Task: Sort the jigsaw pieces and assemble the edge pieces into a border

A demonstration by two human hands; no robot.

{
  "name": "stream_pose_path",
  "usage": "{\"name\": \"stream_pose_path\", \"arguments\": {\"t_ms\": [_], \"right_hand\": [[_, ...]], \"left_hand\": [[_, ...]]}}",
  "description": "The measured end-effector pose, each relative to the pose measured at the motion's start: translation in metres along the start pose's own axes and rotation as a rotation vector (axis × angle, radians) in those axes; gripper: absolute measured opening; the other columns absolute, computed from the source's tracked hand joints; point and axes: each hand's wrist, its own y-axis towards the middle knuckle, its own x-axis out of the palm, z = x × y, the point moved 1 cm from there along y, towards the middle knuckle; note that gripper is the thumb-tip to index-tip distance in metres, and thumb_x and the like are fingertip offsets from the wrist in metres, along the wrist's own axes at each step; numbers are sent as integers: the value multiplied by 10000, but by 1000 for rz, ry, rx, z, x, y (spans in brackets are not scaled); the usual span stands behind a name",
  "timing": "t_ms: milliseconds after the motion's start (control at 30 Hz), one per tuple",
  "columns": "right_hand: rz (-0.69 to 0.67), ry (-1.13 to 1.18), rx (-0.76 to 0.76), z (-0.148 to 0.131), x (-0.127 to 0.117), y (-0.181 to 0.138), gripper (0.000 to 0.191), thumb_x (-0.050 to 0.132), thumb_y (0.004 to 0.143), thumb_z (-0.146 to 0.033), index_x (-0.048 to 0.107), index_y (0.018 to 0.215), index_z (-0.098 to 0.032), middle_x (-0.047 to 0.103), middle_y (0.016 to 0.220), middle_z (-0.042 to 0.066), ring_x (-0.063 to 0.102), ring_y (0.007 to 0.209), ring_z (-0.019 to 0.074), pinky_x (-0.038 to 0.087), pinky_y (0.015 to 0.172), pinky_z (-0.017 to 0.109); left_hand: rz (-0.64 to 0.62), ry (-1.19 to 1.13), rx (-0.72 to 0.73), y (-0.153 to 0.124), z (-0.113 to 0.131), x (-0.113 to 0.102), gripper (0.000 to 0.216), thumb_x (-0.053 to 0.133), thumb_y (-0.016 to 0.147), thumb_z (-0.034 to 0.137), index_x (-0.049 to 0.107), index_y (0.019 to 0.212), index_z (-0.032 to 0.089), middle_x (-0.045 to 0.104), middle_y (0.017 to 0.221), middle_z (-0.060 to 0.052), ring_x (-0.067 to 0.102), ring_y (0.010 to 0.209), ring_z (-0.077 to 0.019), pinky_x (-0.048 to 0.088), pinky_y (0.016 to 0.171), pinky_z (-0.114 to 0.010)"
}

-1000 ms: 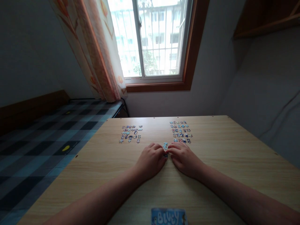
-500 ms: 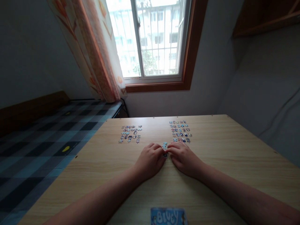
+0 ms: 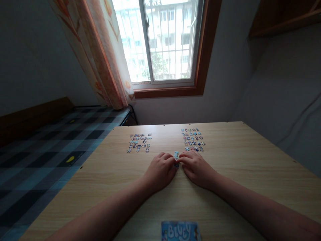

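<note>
A small strip of joined jigsaw puzzle pieces [image 3: 176, 154] lies on the wooden table between my hands. My left hand [image 3: 162, 170] rests at its left side, with curled fingers and thumb closed on the strip's near part. From the right, my right hand [image 3: 197, 169] meets it, index fingertip and thumb closed at the same pieces. The fingertips of both hands almost touch and cover part of the strip. Just beyond my right hand lie loose puzzle pieces [image 3: 192, 138] in rows. Another group of puzzle pieces [image 3: 138, 142] is spread beyond my left hand.
A blue box marked "Bluey" [image 3: 180, 231] sits at the table's near edge. The wooden table [image 3: 112, 177] reaches toward the window [image 3: 170, 43]. A bed with a checked cover [image 3: 50, 157] stands to the left, below a curtain [image 3: 100, 57]. A shelf [image 3: 286, 20] hangs upper right.
Both hands keep nearly the same place and grip on the joined pieces. The whole view has shifted by a few pixels.
</note>
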Motion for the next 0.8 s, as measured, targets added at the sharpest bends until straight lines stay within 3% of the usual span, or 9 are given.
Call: {"name": "stream_pose_path", "arguments": {"t_ms": [800], "right_hand": [[17,10,-27,1,1,0,398,564,855,-77,695,1176,-273,706,1174,59,601,1170,252,339,1157,555]], "left_hand": [[23,-6,16,-1,-2,1,132,572,896,173,696,936,194,712,989,-65,604,916,-219,497,869,-382]]}}
